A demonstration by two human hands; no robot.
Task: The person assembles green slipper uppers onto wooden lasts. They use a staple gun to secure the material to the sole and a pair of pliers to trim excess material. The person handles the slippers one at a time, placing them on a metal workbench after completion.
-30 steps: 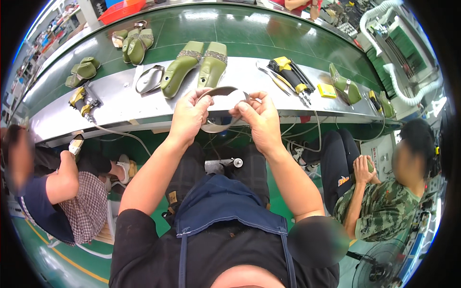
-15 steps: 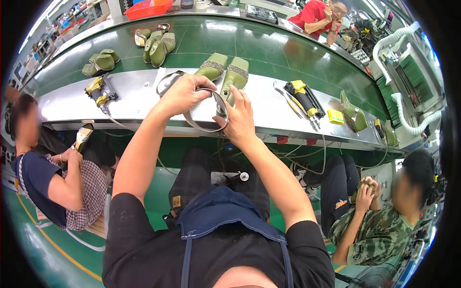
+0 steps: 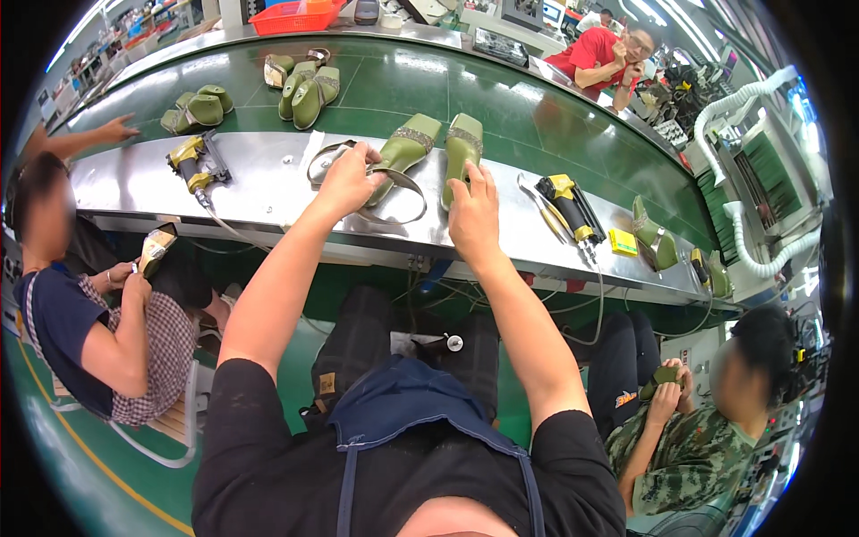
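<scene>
Two green shoe lasts with glittery straps across their toes stand on the metal bench ledge in front of me. My left hand pinches a thin grey-brown strap that curves in a loop towards the left last. Another looped strap lies just beyond that hand. Around the heel end of the right last, my right hand has its thumb and fingers closed. The hand covers part of that heel.
On the ledge lie a nail gun at left, then pliers, another nail gun and a yellow box at right. More green lasts rest on the green conveyor belt. Co-workers sit on both sides.
The strap loop, earlier held up between both hands, now hangs lower from my left hand. My right hand has let it go and moved to the right last, which stands farther from the left one.
</scene>
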